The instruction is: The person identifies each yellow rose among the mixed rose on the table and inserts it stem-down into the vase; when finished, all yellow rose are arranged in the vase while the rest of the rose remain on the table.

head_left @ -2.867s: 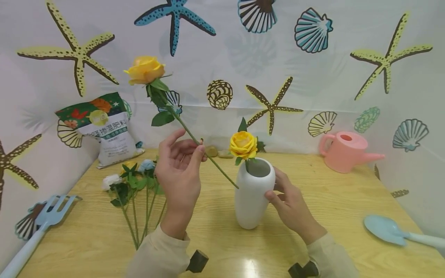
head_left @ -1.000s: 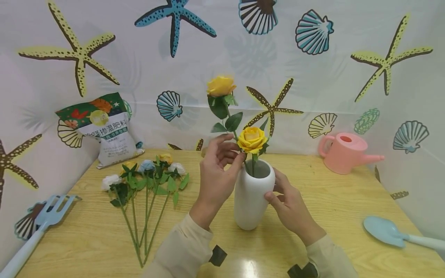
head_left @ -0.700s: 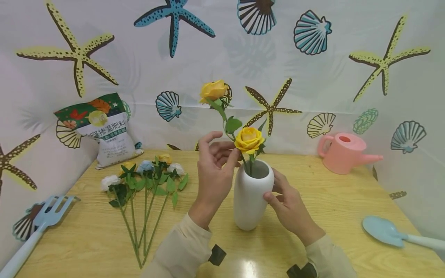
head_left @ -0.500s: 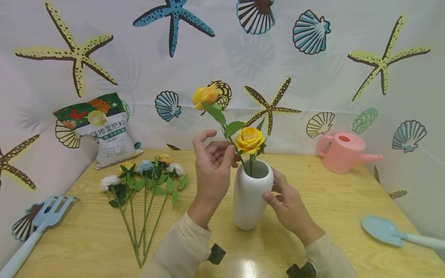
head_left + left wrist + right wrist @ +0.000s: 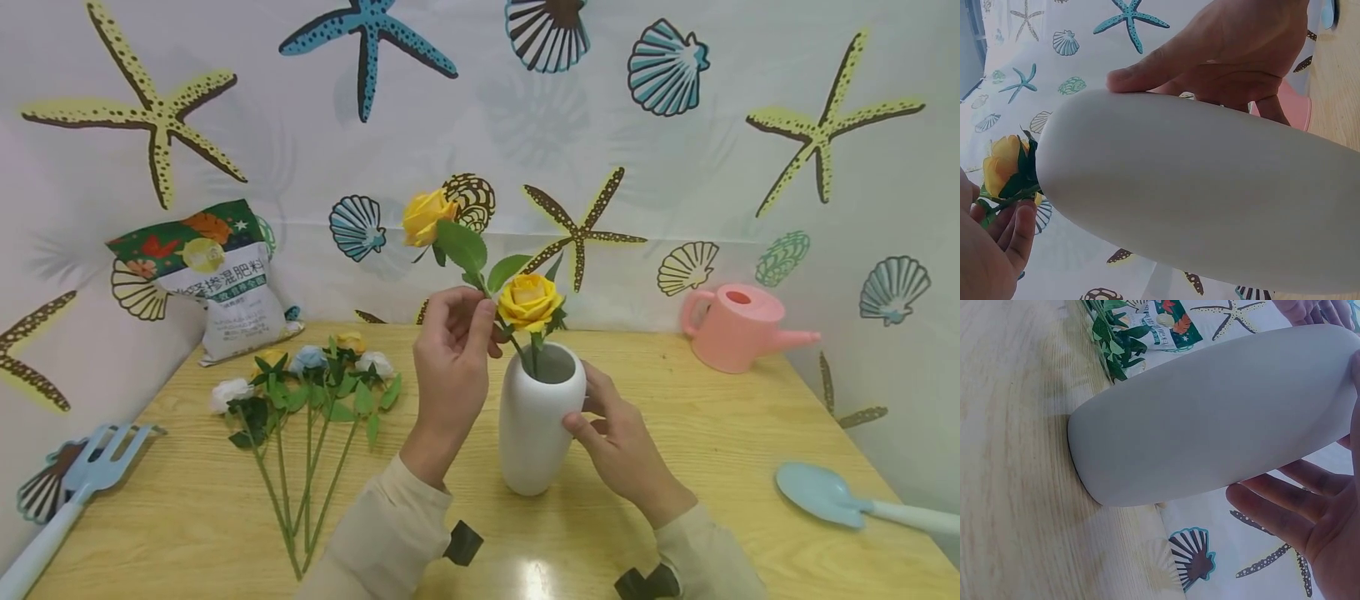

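Reader: What are the hands doing?

Describer: The left hand (image 5: 450,367) is pinching a yellow rose (image 5: 429,217) by its green stem; the full, leafy bloom is leaning leftward above that hand. The right hand (image 5: 622,437) is gripping a smooth white vase (image 5: 534,433), its side curving gently.

Reader: And around them?

Describer: A second yellow rose (image 5: 529,302) is standing in the vase, between the hands. Blue, white and yellow flowers (image 5: 308,360) are lying left of the left hand.
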Demonstrator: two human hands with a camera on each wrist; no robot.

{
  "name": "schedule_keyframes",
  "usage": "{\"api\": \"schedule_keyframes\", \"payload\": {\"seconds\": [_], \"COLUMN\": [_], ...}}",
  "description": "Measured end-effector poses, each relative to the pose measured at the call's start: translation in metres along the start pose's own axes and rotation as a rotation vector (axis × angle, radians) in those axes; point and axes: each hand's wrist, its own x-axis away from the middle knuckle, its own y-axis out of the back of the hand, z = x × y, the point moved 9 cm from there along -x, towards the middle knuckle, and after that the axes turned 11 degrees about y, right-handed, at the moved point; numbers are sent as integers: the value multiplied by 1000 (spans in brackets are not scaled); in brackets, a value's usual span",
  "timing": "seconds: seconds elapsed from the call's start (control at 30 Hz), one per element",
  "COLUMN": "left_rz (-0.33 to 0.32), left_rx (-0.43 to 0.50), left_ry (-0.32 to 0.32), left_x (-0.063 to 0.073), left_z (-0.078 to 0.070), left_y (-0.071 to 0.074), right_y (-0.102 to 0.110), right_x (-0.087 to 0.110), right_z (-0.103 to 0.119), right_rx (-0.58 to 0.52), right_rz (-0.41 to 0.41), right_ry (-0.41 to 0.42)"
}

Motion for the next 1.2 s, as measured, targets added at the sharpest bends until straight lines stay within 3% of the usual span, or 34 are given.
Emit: {"api": "schedule_keyframes", "payload": {"seconds": [0.3,0.6,0.93,1.2], "left_rz": [-17,27,57,122], "left_rx": [21,-108,-184,-211], "left_ry": [59,64,62,155], "left_x": [3,6,9,10], "left_z": [6,10,13,24], "left_y": [0,-8,-12,-17], "right_y": [-1,-2,-1,0], "right_x": [0,-1,-2,0], "right_z": [-1,0,1,-2], "right_rx": [-13,-21,7,12], "right_rz": [7,5,18,20], "right_ry": [-4,-3,-13,-37]}}
